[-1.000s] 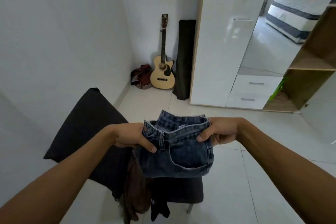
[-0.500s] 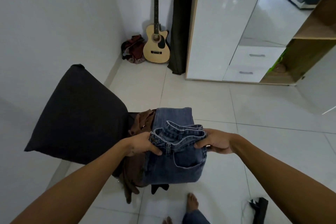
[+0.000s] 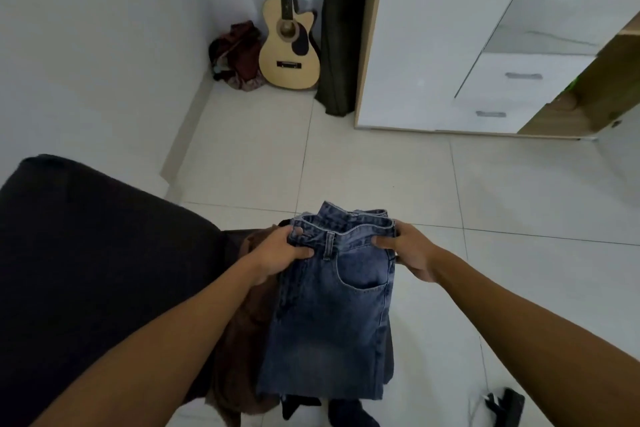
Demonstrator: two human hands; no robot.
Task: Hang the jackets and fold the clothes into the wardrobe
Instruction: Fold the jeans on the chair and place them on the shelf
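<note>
Folded blue jeans lie over the seat of a dark chair, waistband away from me. My left hand grips the left end of the waistband. At the right end, my right hand grips it with the thumb on top. A brown garment lies under the jeans on the left. The white wardrobe stands across the floor, its right side open with wooden shelves.
A guitar leans in the corner beside a heap of dark red cloth and a dark upright roll. A black object lies on the tiled floor at lower right. Open floor lies between chair and wardrobe.
The jeans came down from in front of me onto the chair seat and now lie longer and flatter. Both hands kept hold of the waistband. My view tilted downward.
</note>
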